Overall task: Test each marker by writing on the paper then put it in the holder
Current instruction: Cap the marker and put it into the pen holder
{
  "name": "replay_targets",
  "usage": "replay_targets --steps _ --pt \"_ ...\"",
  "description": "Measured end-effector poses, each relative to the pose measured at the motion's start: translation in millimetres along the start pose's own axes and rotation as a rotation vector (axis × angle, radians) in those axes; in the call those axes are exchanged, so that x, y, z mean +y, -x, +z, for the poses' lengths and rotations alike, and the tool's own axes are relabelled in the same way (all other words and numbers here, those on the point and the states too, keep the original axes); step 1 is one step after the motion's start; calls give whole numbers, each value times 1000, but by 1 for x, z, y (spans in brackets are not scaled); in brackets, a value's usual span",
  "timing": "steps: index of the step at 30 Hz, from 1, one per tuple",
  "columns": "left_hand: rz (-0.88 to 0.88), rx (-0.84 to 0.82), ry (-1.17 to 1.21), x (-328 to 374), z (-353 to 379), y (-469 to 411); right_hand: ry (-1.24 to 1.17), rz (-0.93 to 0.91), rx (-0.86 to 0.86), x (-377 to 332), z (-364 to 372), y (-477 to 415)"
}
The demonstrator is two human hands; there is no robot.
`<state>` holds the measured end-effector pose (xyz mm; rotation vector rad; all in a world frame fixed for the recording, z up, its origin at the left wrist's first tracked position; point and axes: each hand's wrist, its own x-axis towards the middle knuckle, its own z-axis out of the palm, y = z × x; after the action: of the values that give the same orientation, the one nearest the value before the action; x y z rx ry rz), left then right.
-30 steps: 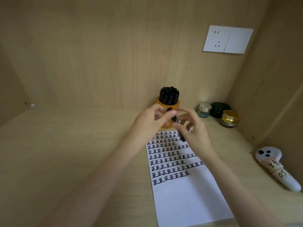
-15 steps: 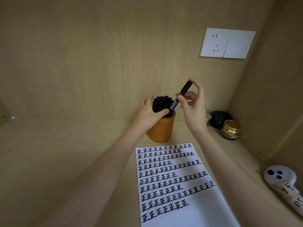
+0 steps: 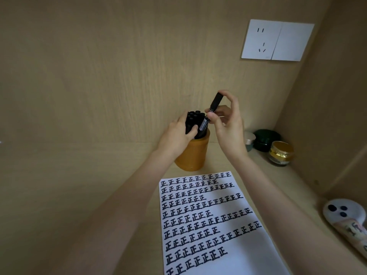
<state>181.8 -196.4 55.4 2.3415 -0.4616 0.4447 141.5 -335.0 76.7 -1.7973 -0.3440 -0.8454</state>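
On the wooden desk (image 3: 79, 185) our right hand (image 3: 228, 128) pinches the marker (image 3: 215, 103) — a second ago held over the paper (image 3: 228, 255) — its lower end now entering the holder (image 3: 191, 155), while our left hand (image 3: 174, 137) grips the packed markers (image 3: 193, 117) inside — stowing looks nearly done.

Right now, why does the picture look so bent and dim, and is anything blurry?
Head view: the wide lens skews the wall socket and stretches the white controller at the right edge; light is dim and even, shadows soft, with a slight glint on the gold-lidded jar; the writing on the paper reads sharp, and the right hand with its marker shows little blur.
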Motion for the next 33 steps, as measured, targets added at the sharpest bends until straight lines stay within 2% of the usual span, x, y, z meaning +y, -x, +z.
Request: replay_targets --steps 14,33 --pt "52 -6 -54 0 -2 3 154 -25 -125 10 6 -8" --pt "44 -27 -81 2 0 6 127 9 -271 16 -2 -4"
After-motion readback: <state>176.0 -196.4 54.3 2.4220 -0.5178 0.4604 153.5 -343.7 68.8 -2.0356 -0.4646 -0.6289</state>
